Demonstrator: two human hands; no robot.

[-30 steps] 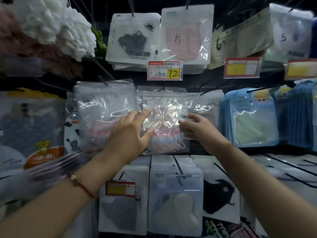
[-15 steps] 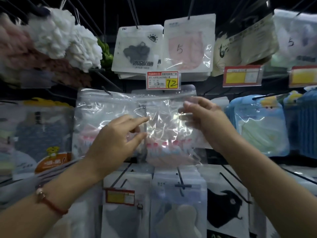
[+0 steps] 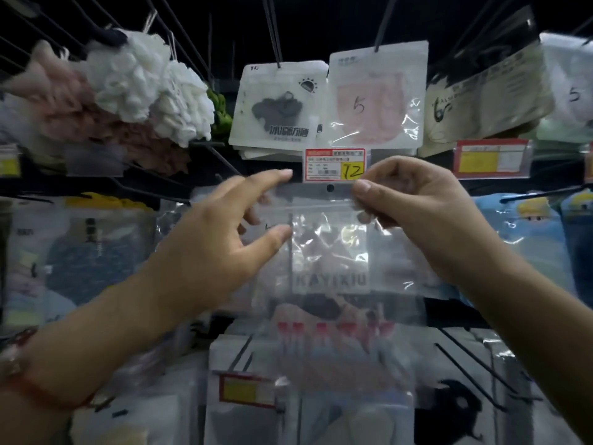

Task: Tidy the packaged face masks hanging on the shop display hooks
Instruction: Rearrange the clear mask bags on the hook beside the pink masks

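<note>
Far left on the shop wall hang fluffy bath puffs: a pink one [image 3: 106,130] lower down and a white one [image 3: 150,91] above it, near the top. Under them are blurry packs with a yellow top strip [image 3: 106,200].

Next comes the left hand [image 3: 205,248]. A red string bracelet [image 3: 45,393] sits on its wrist. The fingers are mostly straight and spread out. The pointer finger reaches up to the top left corner of a clear mask bag [image 3: 330,252], and the thumb lies on the front of the bag a bit lower. This grip is loose and wide; it touches the bag but I cannot tell if it pinches it.

The clear mask bag is in the middle, held up in front of the hooks. It has a small round hole [image 3: 330,188] at the top and the word KAYIXIU on its front. Pink and red stuff shows at the bottom of the bag, but it is blurry.

Just above the bag is a red and white price tag [image 3: 335,164] with a yellow 72 on it. Above the tag hang two packs: a white pack with a dark mask [image 3: 279,107] on the left, and beside it a pack with a pink mask [image 3: 378,97] marked 5.

The right hand [image 3: 417,213] has a tight grip. Its thumb and curled fingers pinch the top right corner of the clear bag.

Farther right are another red tag [image 3: 492,159] and blue packs [image 3: 526,239].
</note>
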